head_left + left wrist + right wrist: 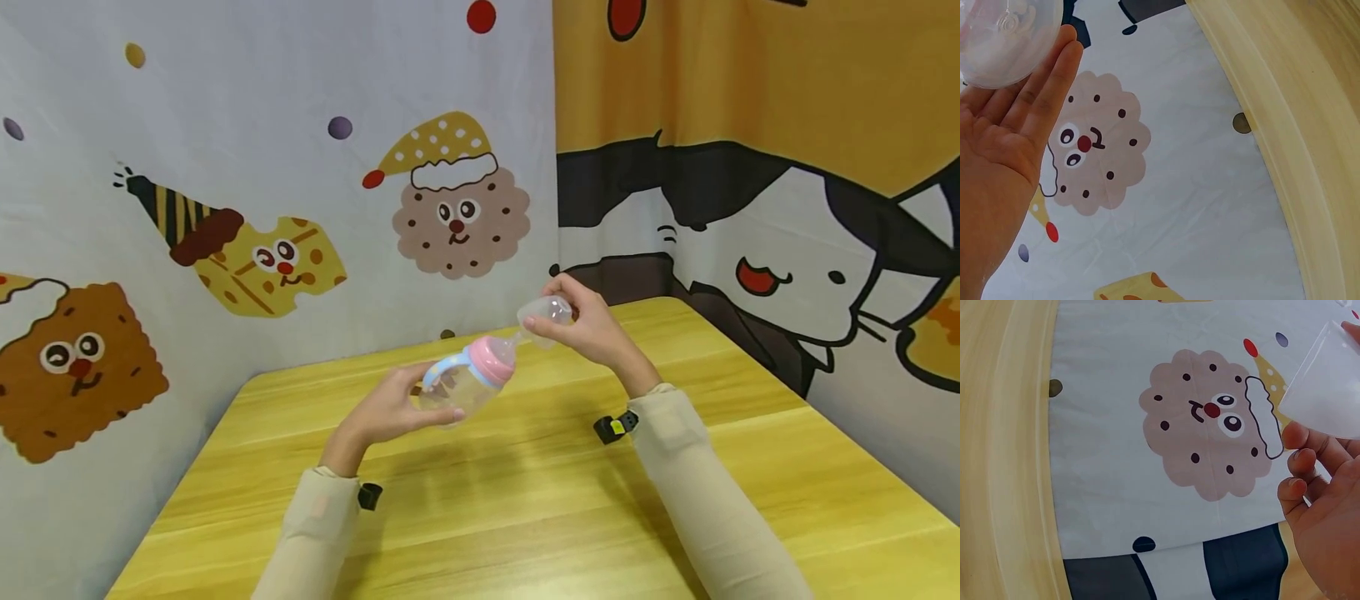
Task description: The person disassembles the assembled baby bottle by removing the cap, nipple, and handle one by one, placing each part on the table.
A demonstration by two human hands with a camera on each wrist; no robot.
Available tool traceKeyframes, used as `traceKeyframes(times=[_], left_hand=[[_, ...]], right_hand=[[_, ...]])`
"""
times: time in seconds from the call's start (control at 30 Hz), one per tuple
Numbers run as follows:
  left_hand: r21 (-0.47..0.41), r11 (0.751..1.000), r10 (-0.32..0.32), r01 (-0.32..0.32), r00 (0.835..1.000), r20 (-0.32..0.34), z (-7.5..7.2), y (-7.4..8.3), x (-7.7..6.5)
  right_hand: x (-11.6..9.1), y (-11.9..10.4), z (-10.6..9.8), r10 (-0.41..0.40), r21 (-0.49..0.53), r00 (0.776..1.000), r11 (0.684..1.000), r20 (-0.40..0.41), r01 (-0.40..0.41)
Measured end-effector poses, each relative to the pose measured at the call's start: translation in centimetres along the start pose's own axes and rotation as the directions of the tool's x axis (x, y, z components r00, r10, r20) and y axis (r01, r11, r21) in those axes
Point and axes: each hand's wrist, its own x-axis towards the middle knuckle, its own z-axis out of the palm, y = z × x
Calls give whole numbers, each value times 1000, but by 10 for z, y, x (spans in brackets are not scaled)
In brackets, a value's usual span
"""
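Observation:
A clear baby bottle (468, 393) with a pink collar, blue side handles and a transparent nipple tilts up to the right above the table. My left hand (378, 408) grips its body, thumb on the near side. In the left wrist view the bottle's rounded base (1007, 53) rests against the fingers. My right hand (592, 332) pinches a clear bottle cap (542, 319) between thumb and fingers, just beyond the nipple tip. The cap's open end faces the nipple; whether they touch, I cannot tell. In the right wrist view part of the cap (1325, 381) shows above the fingertips.
Both hands are above a yellow wood-grain table (480, 517). A pale cartoon-print curtain (285, 167) hangs behind its far edge, and an orange cat-print cloth (750, 100) hangs at the right. Small black wrist devices (615, 427) sit at the sleeve cuffs.

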Motion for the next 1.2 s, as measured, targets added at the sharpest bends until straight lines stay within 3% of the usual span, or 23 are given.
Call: traceKeyframes(times=[0.53,1.2], left_hand=[[24,999,29,-29,1000,-6,-4,1,1],[29,1000,10,-10,1000,7,-1,3,2]], right_hand=[[6,-3,-4,3,-6,1000,1000,-9,-3],[1,10,-5,35,-2,999,999,-13,-35]])
